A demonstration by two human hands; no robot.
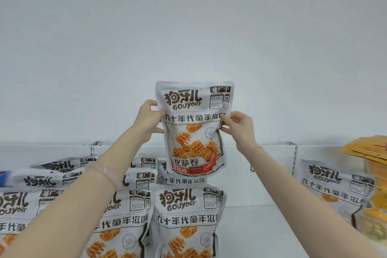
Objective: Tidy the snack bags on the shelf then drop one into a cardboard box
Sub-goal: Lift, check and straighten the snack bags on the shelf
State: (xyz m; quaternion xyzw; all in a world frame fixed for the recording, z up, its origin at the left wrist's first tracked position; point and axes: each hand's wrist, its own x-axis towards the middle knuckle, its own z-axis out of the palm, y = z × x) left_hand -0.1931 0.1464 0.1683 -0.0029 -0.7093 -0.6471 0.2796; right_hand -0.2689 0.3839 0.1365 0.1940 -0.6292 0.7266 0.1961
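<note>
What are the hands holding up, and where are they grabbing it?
Both hands, left and right, hold one upright snack bag above the shelf, pinching its left and right side edges about midway up.

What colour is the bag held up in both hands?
Grey-white held bag with dark print, head view.

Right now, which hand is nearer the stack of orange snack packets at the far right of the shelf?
Right. The right hand grips the raised white snack bag's right edge, on the orange packets' side; the left hand holds its left edge, farther away.
</note>
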